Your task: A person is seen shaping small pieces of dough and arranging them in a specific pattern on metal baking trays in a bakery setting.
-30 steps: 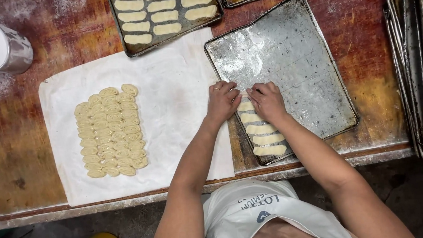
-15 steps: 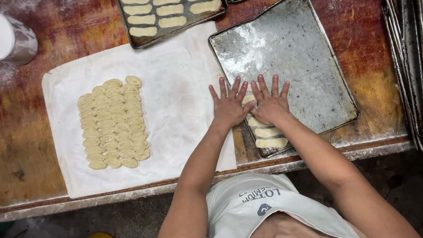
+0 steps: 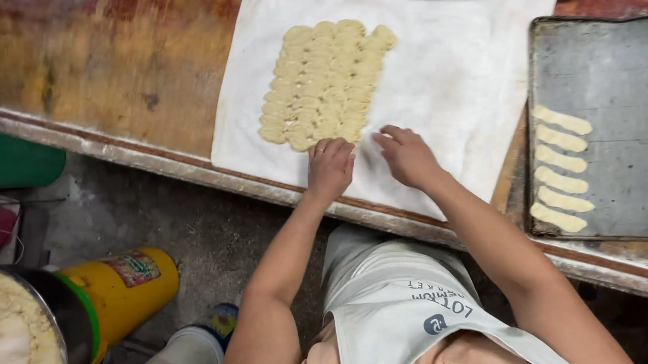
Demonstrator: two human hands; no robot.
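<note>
Now both hands rest on the white cloth (image 3: 443, 75) at the near edge of the desk (image 3: 101, 75). Left hand (image 3: 331, 167) lies palm down, fingers loosely curled, its fingertips touching the nearest pieces of the dough batch (image 3: 323, 84), which spreads away from it in packed rows. Right hand (image 3: 408, 155) sits just beside the left, fingers bent and open, empty, its fingertips near the batch's corner; whether they touch it I cannot tell. Well off to the right hand's right, a metal tray (image 3: 610, 60) carries six dough strips (image 3: 560, 168) in a column. Below the left arm, on the floor, stands a yellow container (image 3: 117, 289).
</note>
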